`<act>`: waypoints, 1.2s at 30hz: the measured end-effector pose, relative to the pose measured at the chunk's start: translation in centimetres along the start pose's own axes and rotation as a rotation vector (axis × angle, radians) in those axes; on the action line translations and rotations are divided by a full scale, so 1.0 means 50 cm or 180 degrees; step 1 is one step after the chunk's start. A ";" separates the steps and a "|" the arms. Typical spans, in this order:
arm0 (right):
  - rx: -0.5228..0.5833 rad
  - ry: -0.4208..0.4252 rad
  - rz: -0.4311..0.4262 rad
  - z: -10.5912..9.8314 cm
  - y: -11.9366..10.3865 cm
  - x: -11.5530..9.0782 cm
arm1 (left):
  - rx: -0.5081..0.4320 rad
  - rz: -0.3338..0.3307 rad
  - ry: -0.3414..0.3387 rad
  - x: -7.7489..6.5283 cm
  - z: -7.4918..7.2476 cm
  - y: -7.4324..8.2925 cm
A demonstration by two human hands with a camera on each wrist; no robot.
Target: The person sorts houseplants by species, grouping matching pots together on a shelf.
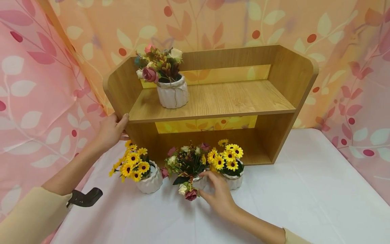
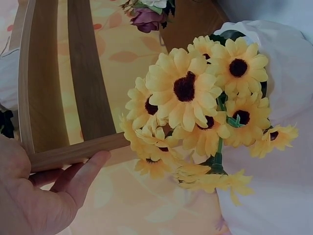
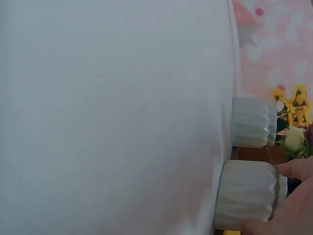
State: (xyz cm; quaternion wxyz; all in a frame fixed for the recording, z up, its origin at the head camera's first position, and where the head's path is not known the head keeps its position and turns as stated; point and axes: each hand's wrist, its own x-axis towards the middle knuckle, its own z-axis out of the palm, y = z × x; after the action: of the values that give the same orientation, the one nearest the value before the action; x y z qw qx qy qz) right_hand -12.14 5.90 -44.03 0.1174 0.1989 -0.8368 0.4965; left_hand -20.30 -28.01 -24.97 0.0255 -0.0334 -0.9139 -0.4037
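Low on the left side panel of a two-tier wooden shelf [image 1: 240, 96], my left hand [image 1: 110, 132] grips the panel's front edge. The left wrist view also shows its thumb and fingers about the wooden edge [image 2: 83, 154]. My right hand [image 1: 220, 196] holds a white ribbed flowerpot [image 3: 247, 193] by its rim, thumb on one side and fingers on the other. Pink and cream artificial roses [image 1: 187, 161] fill this pot, which stands on the table before the shelf. Its far side is hidden by the flowers and hand.
Pots of yellow daisy-like flowers stand on either side, one left [image 1: 149, 183] and one right [image 1: 234, 182]. Another rose pot [image 1: 173, 93] sits at the left of the upper tier. A white cloth [image 1: 317, 189] covers the table; patterned curtains [image 1: 350, 67] hang behind.
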 end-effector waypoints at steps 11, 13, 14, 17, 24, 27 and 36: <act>0.0341 -0.0109 0.0285 0.023 0.020 0.023 | -0.0011 -0.0013 -0.0007 0.001 -0.003 0.001; 0.0387 -0.0125 0.0306 0.029 0.025 0.027 | -0.0006 -0.0011 -0.0007 0.002 -0.003 0.000; 0.0373 -0.0106 0.0308 0.032 0.028 0.029 | -0.0009 -0.0008 -0.0006 0.002 -0.003 0.000; 0.0263 -0.0007 0.0228 0.043 0.038 0.033 | -0.0019 -0.0013 -0.0014 0.002 -0.003 -0.002; 0.0038 0.0244 0.0033 0.064 0.056 0.034 | -0.0053 -0.0018 -0.0054 0.003 -0.003 -0.004; 0.0004 0.0258 0.0039 0.068 0.059 0.036 | -0.0053 -0.0008 -0.0057 0.003 -0.002 -0.003; -0.0002 0.0060 0.0218 0.052 0.056 0.039 | -0.0049 -0.0004 -0.0081 0.002 -0.002 -0.005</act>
State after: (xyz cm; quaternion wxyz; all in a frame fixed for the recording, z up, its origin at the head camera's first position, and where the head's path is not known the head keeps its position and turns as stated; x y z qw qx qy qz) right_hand -15.15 4.38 -46.71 0.1082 0.1654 -0.8421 0.5018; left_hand -20.43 -28.25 -25.09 0.0134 -0.0381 -0.9111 -0.4103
